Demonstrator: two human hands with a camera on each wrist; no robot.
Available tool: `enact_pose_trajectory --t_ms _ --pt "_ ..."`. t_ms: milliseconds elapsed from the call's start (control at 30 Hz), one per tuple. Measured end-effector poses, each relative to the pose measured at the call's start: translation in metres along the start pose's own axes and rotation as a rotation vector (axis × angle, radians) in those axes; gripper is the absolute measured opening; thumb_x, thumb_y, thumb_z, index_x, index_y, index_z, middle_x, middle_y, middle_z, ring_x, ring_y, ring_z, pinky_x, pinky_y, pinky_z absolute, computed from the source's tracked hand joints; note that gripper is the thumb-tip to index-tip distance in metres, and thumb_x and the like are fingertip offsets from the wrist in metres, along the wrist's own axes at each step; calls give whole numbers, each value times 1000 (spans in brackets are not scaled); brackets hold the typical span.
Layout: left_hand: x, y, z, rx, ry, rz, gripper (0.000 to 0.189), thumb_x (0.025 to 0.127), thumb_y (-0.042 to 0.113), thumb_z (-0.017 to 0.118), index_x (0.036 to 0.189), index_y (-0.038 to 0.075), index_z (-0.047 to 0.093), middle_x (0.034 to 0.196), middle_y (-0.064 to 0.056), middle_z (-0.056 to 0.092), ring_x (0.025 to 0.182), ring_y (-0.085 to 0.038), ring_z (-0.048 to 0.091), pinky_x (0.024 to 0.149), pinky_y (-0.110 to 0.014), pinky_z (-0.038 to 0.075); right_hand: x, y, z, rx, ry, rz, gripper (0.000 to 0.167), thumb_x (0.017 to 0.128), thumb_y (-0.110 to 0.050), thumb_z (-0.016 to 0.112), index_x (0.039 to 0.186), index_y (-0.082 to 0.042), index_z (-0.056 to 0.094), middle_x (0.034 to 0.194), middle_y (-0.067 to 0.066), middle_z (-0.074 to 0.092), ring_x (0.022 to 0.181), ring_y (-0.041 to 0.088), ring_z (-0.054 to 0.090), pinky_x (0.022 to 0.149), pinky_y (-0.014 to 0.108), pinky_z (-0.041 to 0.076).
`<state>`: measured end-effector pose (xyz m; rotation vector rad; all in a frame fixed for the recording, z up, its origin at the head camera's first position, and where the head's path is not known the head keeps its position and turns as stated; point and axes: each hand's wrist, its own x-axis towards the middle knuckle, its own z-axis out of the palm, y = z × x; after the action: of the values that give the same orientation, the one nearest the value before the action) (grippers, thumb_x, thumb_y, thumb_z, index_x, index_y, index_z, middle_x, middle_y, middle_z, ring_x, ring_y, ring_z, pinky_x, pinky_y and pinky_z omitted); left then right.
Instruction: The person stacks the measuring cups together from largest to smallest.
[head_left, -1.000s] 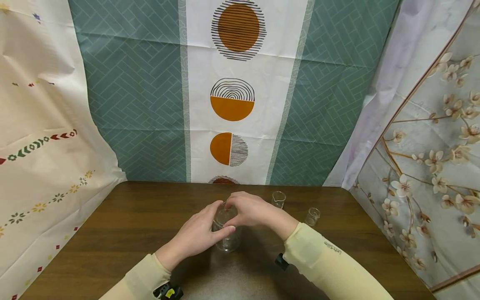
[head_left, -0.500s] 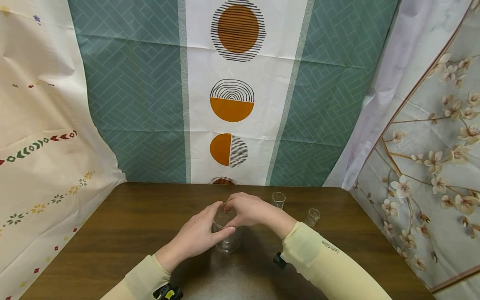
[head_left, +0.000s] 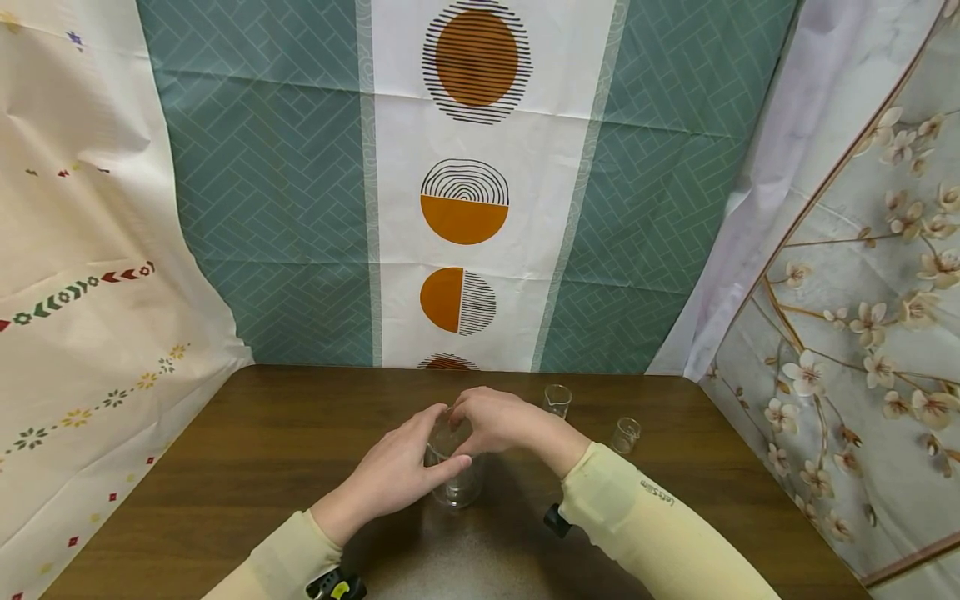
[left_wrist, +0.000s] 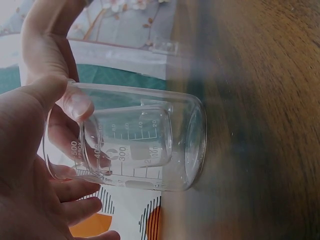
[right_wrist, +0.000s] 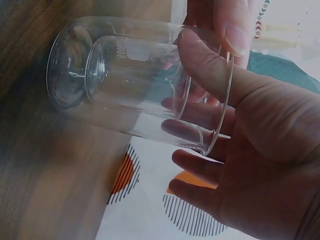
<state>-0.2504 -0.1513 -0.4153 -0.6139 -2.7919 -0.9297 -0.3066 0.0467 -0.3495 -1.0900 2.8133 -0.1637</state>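
A large glass beaker (head_left: 459, 490) stands upright on the table, printed with white marks up to 500. My left hand (head_left: 397, 462) grips it near the rim, thumb on the near side and fingers round the far side. Inside it is a smaller beaker (left_wrist: 137, 135) with its own white scale. My right hand (head_left: 495, 421) reaches down into the large beaker and pinches the small one at its rim between thumb (right_wrist: 200, 60) and fingers. Both wrist views show a gap between the small beaker's base and the large one's floor.
Two more small glass beakers stand right of the hands: a spouted one (head_left: 557, 402) near the back and another (head_left: 626, 435) closer to me. The brown wooden table (head_left: 247, 450) ends at a patterned curtain (head_left: 300, 208), with fabric on both sides.
The right forearm has shifted slightly to the left. Both hands otherwise keep their places on the two beakers.
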Motion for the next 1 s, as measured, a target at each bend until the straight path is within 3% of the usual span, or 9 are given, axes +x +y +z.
enact_pose_trajectory --t_ms 500,1000 --pt "0 0 1 -9 9 23 92 100 69 71 162 5 48 156 -14 60 133 -32 65 105 -58 54 4 -1 2 -29 -59 43 37 93 -38 90 123 -18 84 143 0 69 141 24 57 110 41 52" --pt "-1 2 0 -17 10 18 91 100 68 72 162 6 48 157 -12 59 136 -31 63 107 -58 53 6 -5 -1 -25 -98 47 35 94 -36 89 124 -19 84 134 -1 72 129 21 63 109 39 53"
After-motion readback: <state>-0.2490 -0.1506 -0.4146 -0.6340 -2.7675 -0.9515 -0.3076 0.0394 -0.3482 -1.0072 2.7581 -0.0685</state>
